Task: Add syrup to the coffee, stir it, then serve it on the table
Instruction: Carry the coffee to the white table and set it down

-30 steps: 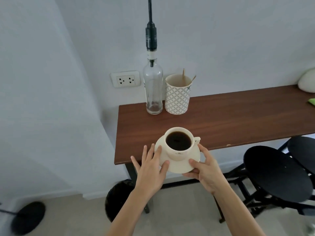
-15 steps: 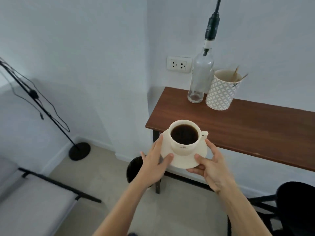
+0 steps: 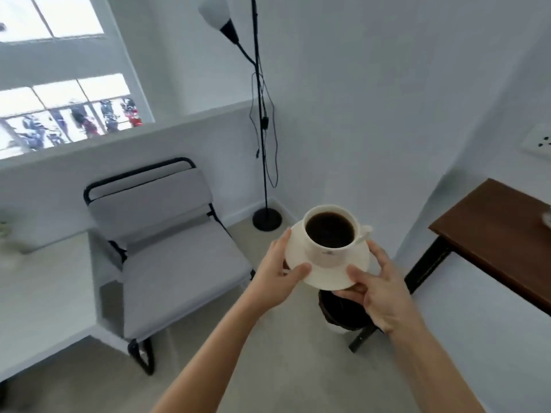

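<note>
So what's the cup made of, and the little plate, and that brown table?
The cup and the saucer look like glazed ceramic or porcelain: smooth, cream-white, slightly shiny, with thin rims. The brown table has a wood-look top, showing reddish grain streaks, though it could be veneer or laminate. Its legs look like black-painted metal, thin and straight.

Two hands are in view: the left hand (image 3: 275, 271) at about seven o'clock of the saucer, the right hand (image 3: 378, 289) at about five o'clock. One cup (image 3: 329, 234) of coffee, on one saucer (image 3: 325, 274). One grey chair (image 3: 167, 242) at nine o'clock of the cup. One floor lamp (image 3: 262, 114) at twelve o'clock. One wooden table (image 3: 492, 225) at three o'clock. One white tabletop (image 3: 38, 293) at far left. One window (image 3: 59, 84) at upper left. One wall socket (image 3: 541, 141) at the right edge, possibly, as it is blurred.
</note>
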The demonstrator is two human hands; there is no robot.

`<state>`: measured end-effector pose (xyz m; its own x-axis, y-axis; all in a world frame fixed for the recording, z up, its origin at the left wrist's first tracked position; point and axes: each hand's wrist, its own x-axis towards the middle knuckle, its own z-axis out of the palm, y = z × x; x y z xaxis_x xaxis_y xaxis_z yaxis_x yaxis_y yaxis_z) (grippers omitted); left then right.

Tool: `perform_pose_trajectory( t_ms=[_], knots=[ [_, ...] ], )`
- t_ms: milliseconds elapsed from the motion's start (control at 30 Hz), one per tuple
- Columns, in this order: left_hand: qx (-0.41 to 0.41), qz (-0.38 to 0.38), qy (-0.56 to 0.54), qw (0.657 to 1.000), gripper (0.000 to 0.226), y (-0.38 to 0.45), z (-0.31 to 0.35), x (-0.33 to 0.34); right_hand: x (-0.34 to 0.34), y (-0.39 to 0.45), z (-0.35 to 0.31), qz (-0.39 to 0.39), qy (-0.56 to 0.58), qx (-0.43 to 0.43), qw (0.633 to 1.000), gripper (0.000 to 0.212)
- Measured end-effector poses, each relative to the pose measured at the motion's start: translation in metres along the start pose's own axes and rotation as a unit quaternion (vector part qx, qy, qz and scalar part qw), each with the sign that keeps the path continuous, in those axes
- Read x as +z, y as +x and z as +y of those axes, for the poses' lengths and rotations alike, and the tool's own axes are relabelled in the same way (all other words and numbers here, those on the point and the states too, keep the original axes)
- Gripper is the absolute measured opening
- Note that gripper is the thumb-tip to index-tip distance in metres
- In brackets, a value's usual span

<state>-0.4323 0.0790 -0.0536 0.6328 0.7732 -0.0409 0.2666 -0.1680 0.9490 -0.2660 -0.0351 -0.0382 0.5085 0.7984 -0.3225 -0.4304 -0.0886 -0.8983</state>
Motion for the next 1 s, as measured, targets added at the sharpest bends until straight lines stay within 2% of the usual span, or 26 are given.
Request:
perform_pose_trajectory(
  t_ms=[100, 200, 367, 700, 1000],
  knots=[
    [-0.030, 0.054, 0.003, 0.998, 0.095, -0.029, -0.023, -0.066, 0.067, 0.004, 0.024, -0.043, -0.009, 0.017, 0.999, 0.067],
    [-0.053, 0.098, 0.010, 0.994, 0.102, -0.057, -0.051, -0.132, 0.138, 0.003, 0.054, -0.079, -0.024, 0.032, 0.996, 0.068],
    [-0.082, 0.153, 0.021, 0.985, 0.086, -0.103, -0.091, -0.232, 0.247, -0.006, 0.100, -0.134, -0.038, 0.044, 0.989, 0.067],
    [-0.129, 0.288, -0.026, 0.948, 0.082, -0.197, -0.157, -0.394, 0.439, -0.017, 0.184, -0.270, -0.090, 0.125, 0.950, 0.073],
    [-0.175, 0.389, -0.057, 0.903, 0.085, -0.225, -0.229, -0.507, 0.581, 0.009, 0.253, -0.372, -0.125, 0.177, 0.902, 0.067]
  ],
)
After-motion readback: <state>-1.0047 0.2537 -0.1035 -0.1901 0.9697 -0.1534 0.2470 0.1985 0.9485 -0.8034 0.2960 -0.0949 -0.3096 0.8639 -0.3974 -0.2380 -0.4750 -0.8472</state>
